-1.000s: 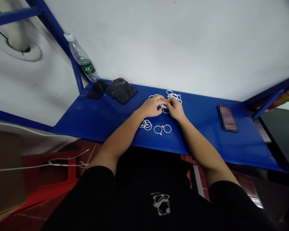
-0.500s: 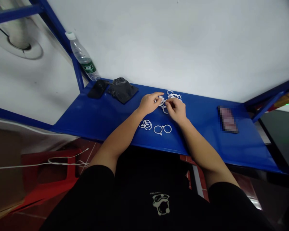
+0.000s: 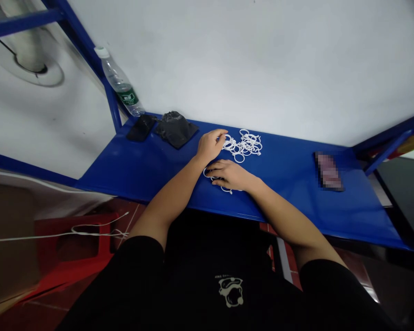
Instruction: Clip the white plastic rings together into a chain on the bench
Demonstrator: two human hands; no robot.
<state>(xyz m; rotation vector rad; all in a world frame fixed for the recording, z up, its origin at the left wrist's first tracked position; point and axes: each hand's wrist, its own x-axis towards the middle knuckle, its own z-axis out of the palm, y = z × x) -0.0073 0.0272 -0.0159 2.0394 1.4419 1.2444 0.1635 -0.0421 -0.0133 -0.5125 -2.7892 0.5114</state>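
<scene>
A tangled pile of thin white plastic rings with small eyelet tabs (image 3: pixel 250 145) lies near the wall. My left hand (image 3: pixel 211 145) is at the pile's left end, thumb and index finger curved around the edge of a white ring (image 3: pixel 227 139). Palm down, my right hand (image 3: pixel 227 174) spreads its fingers over a smaller group of white rings (image 3: pixel 227 189) closer to the front edge. Its fingertips touch a ring (image 3: pixel 205 173) at the left of that group. Most of these front rings are hidden beneath the hand.
The blue table (image 3: pixel 152 170) backs onto a white wall. At its left are a plastic bottle (image 3: pixel 120 85), a dark phone-like object (image 3: pixel 141 128) and a crumpled black bag (image 3: pixel 176 129). A blurred-out phone-shaped object (image 3: pixel 328 171) lies right. A red stool (image 3: pixel 76 266) stands below left.
My right hand has moved from the pile toward me and left, onto the front rings. My left hand stays by the pile, slightly farther left. More of the pile shows now.
</scene>
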